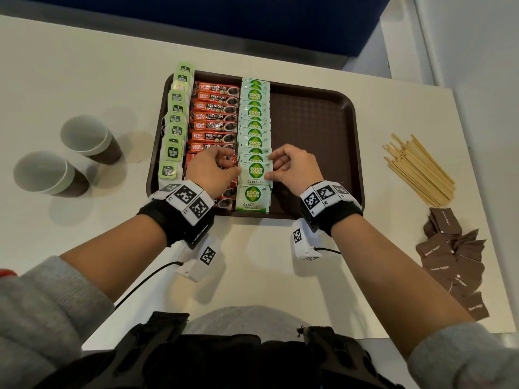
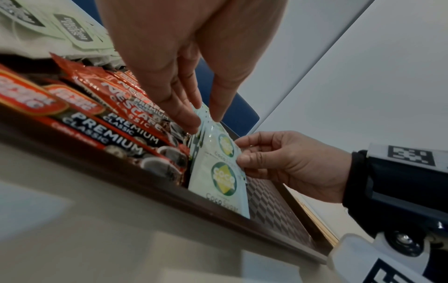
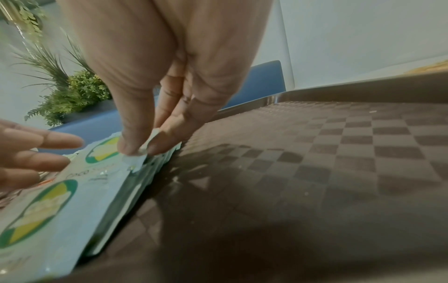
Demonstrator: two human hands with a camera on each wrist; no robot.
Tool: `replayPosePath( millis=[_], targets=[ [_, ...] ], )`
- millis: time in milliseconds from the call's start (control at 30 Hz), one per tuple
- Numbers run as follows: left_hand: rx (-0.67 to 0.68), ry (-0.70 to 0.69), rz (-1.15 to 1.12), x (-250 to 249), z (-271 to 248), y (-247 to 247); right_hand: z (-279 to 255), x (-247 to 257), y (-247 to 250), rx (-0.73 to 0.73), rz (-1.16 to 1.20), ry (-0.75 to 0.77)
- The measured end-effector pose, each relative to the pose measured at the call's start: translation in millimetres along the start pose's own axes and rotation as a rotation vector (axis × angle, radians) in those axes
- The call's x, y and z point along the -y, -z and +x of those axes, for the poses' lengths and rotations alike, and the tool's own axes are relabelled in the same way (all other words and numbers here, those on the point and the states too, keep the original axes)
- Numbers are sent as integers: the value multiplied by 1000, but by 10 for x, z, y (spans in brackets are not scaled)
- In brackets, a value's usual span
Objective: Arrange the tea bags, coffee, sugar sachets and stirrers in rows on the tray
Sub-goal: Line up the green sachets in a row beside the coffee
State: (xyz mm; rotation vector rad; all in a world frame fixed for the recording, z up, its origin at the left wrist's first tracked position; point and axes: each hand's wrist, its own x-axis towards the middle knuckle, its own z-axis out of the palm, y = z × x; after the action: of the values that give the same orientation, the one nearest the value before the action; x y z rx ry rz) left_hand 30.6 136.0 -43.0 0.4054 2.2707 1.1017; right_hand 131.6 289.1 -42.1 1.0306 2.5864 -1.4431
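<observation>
A brown tray (image 1: 311, 130) holds three columns: green tea bags (image 1: 175, 127) on the left, red coffee sachets (image 1: 216, 116), then white-and-green Coco sugar sachets (image 1: 255, 113). Both hands meet at one Coco sugar sachet (image 1: 256, 172) near the front of that column. My left hand (image 1: 237, 171) pinches its left edge, its thumb and fingers (image 2: 191, 118) closed on the paper. On the other side my right hand (image 1: 271, 167) pinches the right edge (image 3: 138, 153). Wooden stirrers (image 1: 418, 172) and brown sugar sachets (image 1: 455, 265) lie on the table to the right of the tray.
Two paper cups (image 1: 84, 136) (image 1: 45, 172) stand on the white table left of the tray. The tray's right half is bare patterned plastic (image 3: 315, 153). A blue panel (image 1: 252, 21) runs behind the table's far edge.
</observation>
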Motion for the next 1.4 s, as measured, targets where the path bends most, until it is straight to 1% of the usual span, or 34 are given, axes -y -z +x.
replayPosePath(
  millis=[200,567,700,867,967,1100,1200,1267,1400],
  targets=[
    [3,7,22,7,16,-18,-8,-6,-1,-64,-2,-21],
    [46,3,-4,-3,30,-39,15,29,-40,-60,-5,-27],
    [27,-6,-13,-9,28,-34,10,13,-36,-70,-14,-19],
    [-27,-48,-43,-74,-4,-24,-13,23,-2,-131,-28,33],
    [-27,-114,-27,-162,-45,-56,-73,33,67,-188,-76,81],
    [53,-205,11,-378,-147,-257,-264,-22,266,-256,-143,104],
    [152,-297,66,-586,-286,-535,-492,-191,499,-316,-185,67],
    [221,-344,95,-728,-389,-766,-676,-381,681,-362,-189,15],
    [357,-388,164,-988,-620,-1321,-1059,-900,1084,-388,-232,-177]
  ],
)
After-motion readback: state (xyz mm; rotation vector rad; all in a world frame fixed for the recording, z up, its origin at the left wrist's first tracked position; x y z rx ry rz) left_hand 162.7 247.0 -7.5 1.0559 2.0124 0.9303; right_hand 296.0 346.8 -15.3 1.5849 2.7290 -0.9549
